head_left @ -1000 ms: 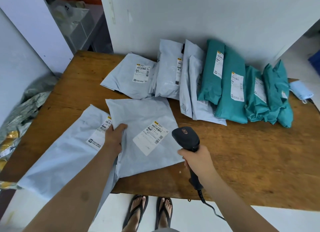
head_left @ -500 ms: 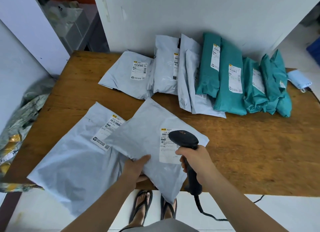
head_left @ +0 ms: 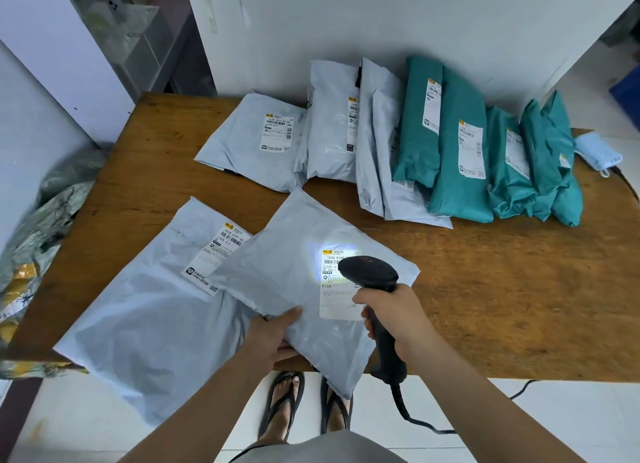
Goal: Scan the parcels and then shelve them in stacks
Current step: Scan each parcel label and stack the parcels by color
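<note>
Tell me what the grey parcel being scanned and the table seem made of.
The grey parcel: likely thin plastic film, soft sheen, creased, its near corner drooping unsupported. The table: seemingly wood, brown with visible grain, matte worn finish.

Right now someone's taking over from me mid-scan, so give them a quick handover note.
Left hand pinches the near edge of the top grey parcel, which overhangs the table edge.
Right hand grips the scanner, its light on that parcel's label.
A larger grey parcel lies partly beneath it.
A row of grey and teal parcels sits along the back wall; whether scanned, cannot tell.
Left: finish this scan, then shelve in stacks.
</note>
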Tool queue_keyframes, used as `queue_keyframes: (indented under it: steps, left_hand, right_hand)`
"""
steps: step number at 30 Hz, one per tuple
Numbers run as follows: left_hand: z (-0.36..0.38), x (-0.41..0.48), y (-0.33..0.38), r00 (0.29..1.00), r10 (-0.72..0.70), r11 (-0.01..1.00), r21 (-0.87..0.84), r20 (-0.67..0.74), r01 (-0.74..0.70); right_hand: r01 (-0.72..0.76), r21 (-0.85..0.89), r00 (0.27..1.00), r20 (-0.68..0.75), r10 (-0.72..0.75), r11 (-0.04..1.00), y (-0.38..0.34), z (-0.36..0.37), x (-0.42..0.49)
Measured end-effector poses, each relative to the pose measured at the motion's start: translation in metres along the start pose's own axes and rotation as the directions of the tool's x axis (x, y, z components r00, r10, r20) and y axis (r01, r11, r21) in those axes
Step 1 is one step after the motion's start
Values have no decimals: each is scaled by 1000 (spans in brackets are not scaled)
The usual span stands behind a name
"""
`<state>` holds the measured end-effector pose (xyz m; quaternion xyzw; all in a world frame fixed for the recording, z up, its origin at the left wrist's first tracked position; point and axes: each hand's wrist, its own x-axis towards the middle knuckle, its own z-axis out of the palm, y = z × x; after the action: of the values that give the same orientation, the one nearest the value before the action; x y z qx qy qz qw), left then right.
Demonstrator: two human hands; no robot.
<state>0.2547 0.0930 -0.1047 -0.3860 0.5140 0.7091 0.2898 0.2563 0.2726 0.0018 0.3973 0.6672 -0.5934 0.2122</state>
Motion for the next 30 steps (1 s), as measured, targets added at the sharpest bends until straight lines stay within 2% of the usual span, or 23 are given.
queue_keyframes:
  steps: [13,21,25,30]
  left_hand:
    - [-1,-2,0,1000,6,999,-35,13,-6]
    - [15,-15,14,963,267,963,31,22,-268]
    - [3,-38,42,915,383,920,-142,123,-366]
    - [-59,-70,68,872,488,849,-253,34,-465]
  right_hand:
    - [-3,-28,1000,-2,3,1000,1,1,-4]
    - [94,-19,993,-64,-95,995,-6,0,-5]
    - [155,7,985,-78,-154,988,-16,3,-6]
    - [211,-49,977,-31,-213,976,-23,12,-7]
